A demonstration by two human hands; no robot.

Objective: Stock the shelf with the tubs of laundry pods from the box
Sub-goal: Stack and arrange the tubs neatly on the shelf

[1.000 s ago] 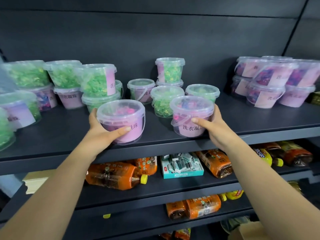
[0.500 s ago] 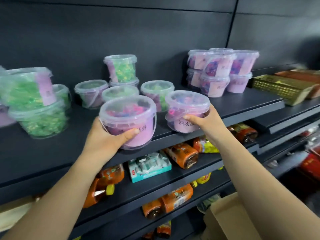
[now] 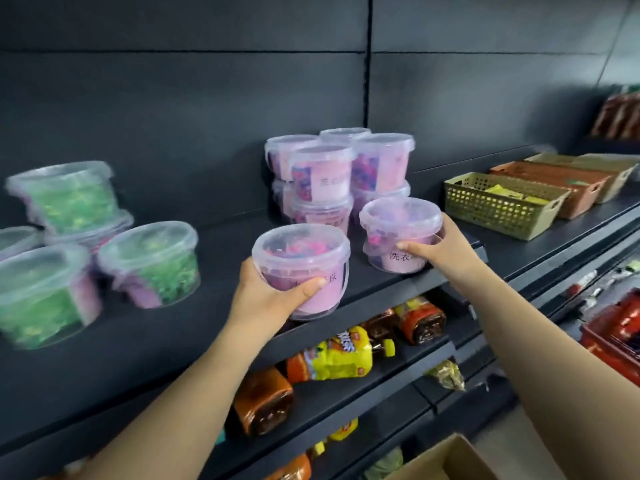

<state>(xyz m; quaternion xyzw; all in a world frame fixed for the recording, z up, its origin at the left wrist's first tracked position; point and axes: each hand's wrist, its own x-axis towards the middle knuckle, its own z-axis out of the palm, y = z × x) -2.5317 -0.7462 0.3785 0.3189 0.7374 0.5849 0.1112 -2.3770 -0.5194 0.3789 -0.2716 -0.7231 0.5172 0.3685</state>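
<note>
My left hand [image 3: 268, 296] grips a clear tub of pink and purple laundry pods [image 3: 300, 268] at the front edge of the dark shelf [image 3: 221, 341]. My right hand [image 3: 441, 252] holds a second pink tub [image 3: 400, 233], which sits on the shelf in front of a stack of several pink tubs [image 3: 337, 174]. Green-pod tubs [image 3: 152, 263] stand to the left, blurred. A corner of the cardboard box [image 3: 446, 462] shows at the bottom right.
An olive perforated basket [image 3: 498, 204] and brown trays [image 3: 561, 183] stand on the same shelf to the right. Lower shelves hold orange bottles [image 3: 263, 400], a yellow snack bag [image 3: 341, 356] and red items [image 3: 616, 330] at the right edge.
Both hands have carried their pink tubs rightward along the shelf, from beside the green tubs to in front of the pink stack. The view has swung right with them.
</note>
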